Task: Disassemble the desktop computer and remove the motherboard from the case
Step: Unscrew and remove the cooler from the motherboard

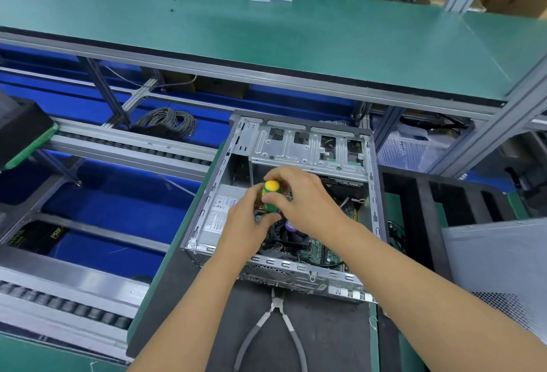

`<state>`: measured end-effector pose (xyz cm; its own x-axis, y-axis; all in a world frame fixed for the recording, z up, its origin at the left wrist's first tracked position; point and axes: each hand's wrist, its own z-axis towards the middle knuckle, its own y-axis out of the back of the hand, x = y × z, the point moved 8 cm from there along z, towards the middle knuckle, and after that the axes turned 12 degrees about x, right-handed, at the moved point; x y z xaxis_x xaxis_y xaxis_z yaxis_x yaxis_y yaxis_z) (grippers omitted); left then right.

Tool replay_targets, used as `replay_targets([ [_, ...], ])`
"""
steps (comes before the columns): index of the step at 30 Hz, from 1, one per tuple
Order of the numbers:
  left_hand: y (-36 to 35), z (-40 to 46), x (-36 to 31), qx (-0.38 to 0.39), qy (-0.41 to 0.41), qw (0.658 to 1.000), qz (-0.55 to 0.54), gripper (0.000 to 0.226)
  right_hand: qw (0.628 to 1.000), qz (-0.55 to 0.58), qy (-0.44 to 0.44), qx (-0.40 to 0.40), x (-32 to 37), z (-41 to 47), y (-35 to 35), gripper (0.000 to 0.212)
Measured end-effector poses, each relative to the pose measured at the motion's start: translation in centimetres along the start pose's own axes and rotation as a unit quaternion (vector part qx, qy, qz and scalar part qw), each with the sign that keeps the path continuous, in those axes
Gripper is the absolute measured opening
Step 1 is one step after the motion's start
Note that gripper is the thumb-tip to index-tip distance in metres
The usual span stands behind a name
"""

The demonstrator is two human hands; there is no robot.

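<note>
- Two hands are down inside the open case (373,200), and both are on one tool: your right hand (307,202) is curled round the top of the green-and-yellow screwdriver (270,195), while your left hand (247,223) pinches its handle lower down from the left.
- The screwdriver stands nearly upright, yellow cap towards you, its long axis running straight down into the case. The tip is hidden behind your fingers, so which screw it sits on cannot be told.
- The motherboard (318,248) lies flat on the case floor, directly below and a touch to the right of your hands, with the black cooler fan (291,235) just under your right wrist.
- My read: you are working a fastener near the cooler, so the board looks a long way from lifting out.
- To the left, the silver power supply (220,211) sits hard against the case wall beside your left hand. Beyond your hands, the metal drive cage (307,146) spans the far end.
- Watch the loose cables (350,202) on the right side of the board; they look likely to snag when the board comes up.
- On the tabletop (325,339) near you, the grey-handled cutters (273,324) lie between your forearms, nose touching the case's near edge.
- The perforated side panel (497,271) rests well apart on the right.
</note>
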<state>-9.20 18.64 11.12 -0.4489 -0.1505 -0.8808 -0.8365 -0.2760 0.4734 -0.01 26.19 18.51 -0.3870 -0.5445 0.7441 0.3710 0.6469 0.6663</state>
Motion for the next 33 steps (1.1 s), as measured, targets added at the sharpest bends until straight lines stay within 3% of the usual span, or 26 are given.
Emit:
replay_targets([
  [4,-0.1,0.0,0.0,0.006,0.005,0.999,0.031,0.029,0.999,-0.005,0.004,0.047,0.2,0.1,-0.3,0.027],
  [7,0.2,0.0,0.4,-0.015,0.029,0.999,0.008,0.032,0.996,-0.025,0.011,0.086,0.5,0.2,-0.5,0.025],
  [14,0.0,0.2,0.0,-0.011,0.019,1.000,-0.004,0.038,0.999,-0.036,-0.019,0.021,0.5,0.6,0.6,0.029],
  [16,-0.2,0.0,0.0,0.014,0.008,1.000,0.010,0.042,0.999,-0.036,-0.009,0.039,0.7,0.6,0.5,0.021],
  [20,0.3,0.1,0.4,-0.009,0.023,1.000,0.004,0.026,0.996,-0.036,0.001,0.081,0.8,0.5,0.2,0.023],
  [24,0.2,0.2,-0.2,-0.018,0.022,1.000,0.003,0.035,0.993,-0.058,-0.015,0.106,0.3,0.4,-0.4,0.048],
  [27,0.0,0.3,-0.5,-0.014,0.011,1.000,0.005,0.037,0.992,-0.094,-0.036,0.073,0.2,0.4,-0.1,0.037],
  [30,0.2,0.1,-0.3,-0.005,0.008,1.000,0.013,0.036,0.988,-0.115,0.004,0.102,1.3,0.6,-0.7,0.025],
  [33,-0.1,0.0,-0.2,0.012,0.004,0.999,0.051,0.033,0.983,-0.124,0.027,0.132,1.8,0.6,-1.4,0.034],
])
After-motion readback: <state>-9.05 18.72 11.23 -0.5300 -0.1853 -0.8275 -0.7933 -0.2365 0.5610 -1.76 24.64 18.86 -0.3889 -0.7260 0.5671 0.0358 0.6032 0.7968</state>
